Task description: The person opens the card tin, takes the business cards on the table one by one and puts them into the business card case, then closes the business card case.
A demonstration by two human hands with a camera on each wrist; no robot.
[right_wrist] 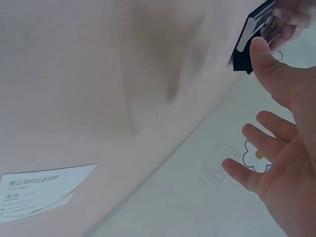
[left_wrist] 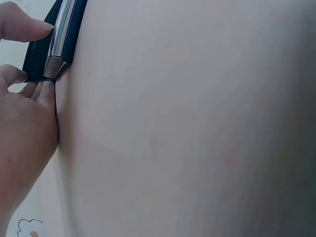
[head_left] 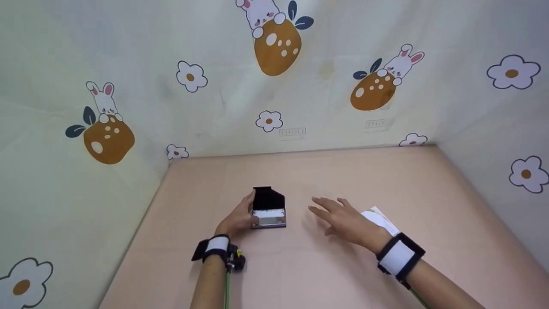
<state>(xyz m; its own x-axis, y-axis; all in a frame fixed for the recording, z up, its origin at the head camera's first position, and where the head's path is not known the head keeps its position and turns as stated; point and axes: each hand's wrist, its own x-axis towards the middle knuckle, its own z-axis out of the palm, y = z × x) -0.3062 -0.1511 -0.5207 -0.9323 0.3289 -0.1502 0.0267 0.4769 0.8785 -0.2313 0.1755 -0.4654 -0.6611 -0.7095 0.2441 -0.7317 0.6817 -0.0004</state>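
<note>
My left hand (head_left: 237,219) grips a business card case (head_left: 269,219) by its left side, thumb on the near part and fingers behind. The case has a shiny metal body and a black flap (head_left: 268,198) raised at the far side. In the left wrist view, the thumb (left_wrist: 24,23) presses against the metal case (left_wrist: 60,37) close over the table. To the right, my right hand (head_left: 348,221) hovers with spread fingers, holding nothing. Several white business cards (right_wrist: 42,191) with printed text lie on the table beyond it, partly hidden by that hand in the head view.
The table has a pink-beige cover (head_left: 201,184). Pale cloth walls (head_left: 231,98) printed with rabbits, fruit and flowers enclose it at the back and both sides. Each wrist wears a black and white strap (head_left: 399,257), with a green cable running back along the arm.
</note>
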